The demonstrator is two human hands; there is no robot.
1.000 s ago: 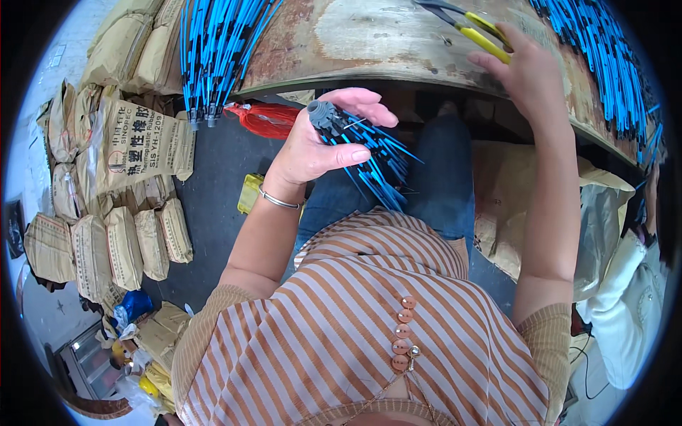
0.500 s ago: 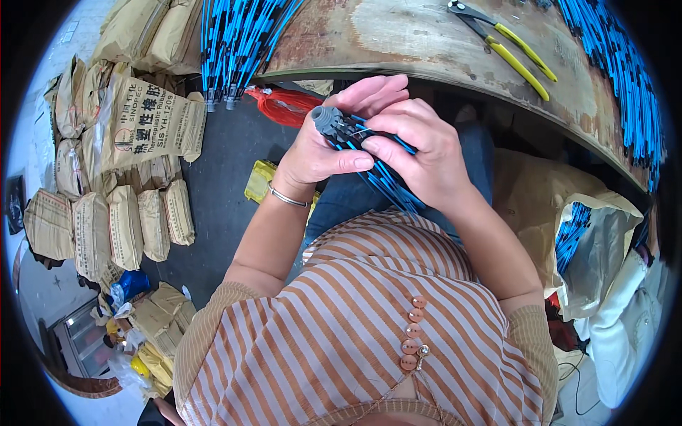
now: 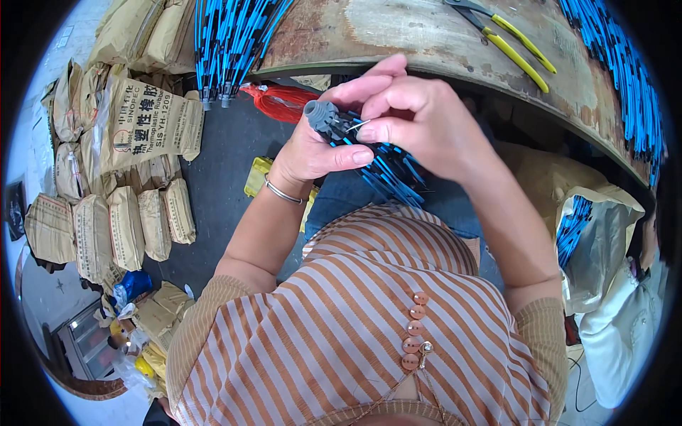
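Observation:
My left hand (image 3: 323, 145) is wrapped round a bundle of blue-and-black cables (image 3: 391, 174) in front of my lap. The bundle's grey, ribbed connector end (image 3: 321, 113) sticks out above the thumb, and the loose lengths slant down to the right. My right hand (image 3: 419, 124) is closed at the bundle's right side, thumb and forefinger pinched on a thin, pale wire-like strand (image 3: 358, 126). One end of that strand meets the bundle just below the grey connectors. Whether it loops right round the cables is hidden.
A worn wooden table (image 3: 419, 28) curves ahead, bearing yellow-handled pliers (image 3: 518, 53) and more blue cables (image 3: 625, 92). Another cable bundle (image 3: 238, 42) overhangs its left edge, near red strands (image 3: 280, 103). Brown paper sacks (image 3: 135, 220) stand left; an open bag (image 3: 604, 234) holds cables at right.
My right hand has shifted up and right, its fingers now pinched on the pale strand instead of lying over the cables. The left hand keeps its hold and has moved slightly left.

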